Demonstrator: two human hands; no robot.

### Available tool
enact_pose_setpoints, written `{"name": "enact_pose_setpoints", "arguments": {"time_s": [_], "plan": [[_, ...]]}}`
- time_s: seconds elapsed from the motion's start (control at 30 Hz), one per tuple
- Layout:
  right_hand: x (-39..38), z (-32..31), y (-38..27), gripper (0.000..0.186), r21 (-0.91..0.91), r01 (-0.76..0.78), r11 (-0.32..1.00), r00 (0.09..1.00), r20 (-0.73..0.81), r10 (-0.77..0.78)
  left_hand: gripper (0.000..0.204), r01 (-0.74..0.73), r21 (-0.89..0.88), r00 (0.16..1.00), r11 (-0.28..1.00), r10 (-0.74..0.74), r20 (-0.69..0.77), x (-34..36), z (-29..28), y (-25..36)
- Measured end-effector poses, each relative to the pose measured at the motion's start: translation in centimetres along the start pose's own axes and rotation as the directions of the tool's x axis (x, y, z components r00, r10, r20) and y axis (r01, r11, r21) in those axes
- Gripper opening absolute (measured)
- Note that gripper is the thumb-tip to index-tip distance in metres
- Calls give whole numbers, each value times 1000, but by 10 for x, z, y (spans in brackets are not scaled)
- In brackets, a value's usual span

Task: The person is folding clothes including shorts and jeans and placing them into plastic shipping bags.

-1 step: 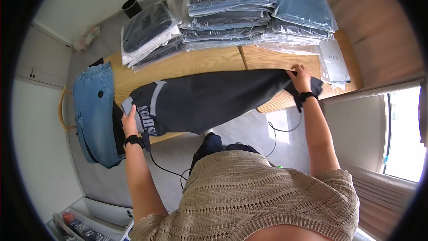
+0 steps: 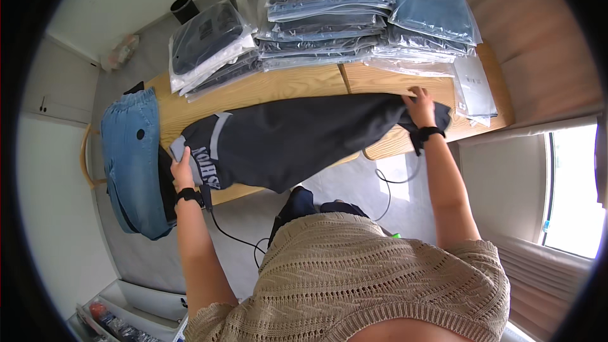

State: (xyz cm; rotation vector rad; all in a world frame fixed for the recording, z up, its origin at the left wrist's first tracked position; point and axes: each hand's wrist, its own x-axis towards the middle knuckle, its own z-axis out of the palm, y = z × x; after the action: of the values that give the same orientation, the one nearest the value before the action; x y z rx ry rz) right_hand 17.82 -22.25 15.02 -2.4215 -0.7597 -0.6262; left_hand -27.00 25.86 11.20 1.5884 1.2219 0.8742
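Dark garment point(image 2: 297, 139) (flat on wooden table point(image 2: 266, 92)), left hand point(image 2: 182, 163) gripping one end, right hand point(image 2: 421, 106) seemingly pinching the other

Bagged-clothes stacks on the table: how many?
3: a left stack with dark items, a tall middle stack, and a right stack topped by light blue denim. Further stacks behind them may be hidden.

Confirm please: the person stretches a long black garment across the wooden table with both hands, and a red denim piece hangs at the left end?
Not quite. The head view shows the denim piece is light blue, not red. The rest holds: left hand and right hand stretch the long black garment across the wooden table.
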Motion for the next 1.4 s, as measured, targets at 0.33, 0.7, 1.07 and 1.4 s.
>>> {"name": "enact_pose_setpoints", "arguments": {"time_s": [0.33, 0.7, 1.07, 1.4], "plan": [[-39, 48, -16, 17, 304, -279, 911, 848, 523, 85, 60, -576, 563, 814, 593, 479, 329, -4, 78, -6], [-44, 71, 192, 46, 162, -835, 526, 550, 254, 795, 56, -760, 433, 592, 485, 241, 769, -153, 139, -26], [16, 106, 214, 68, -80, -753, 654, 526, 524, 670, 62, -511, 716, 845, 475, 124, 520, -206, 193, -45], [20, 32, 266, 51, 64, -493, 868, 734, 566, 375, 46, -432, 805, 865, 406, -65, 497, -217, 222, -7]]}}
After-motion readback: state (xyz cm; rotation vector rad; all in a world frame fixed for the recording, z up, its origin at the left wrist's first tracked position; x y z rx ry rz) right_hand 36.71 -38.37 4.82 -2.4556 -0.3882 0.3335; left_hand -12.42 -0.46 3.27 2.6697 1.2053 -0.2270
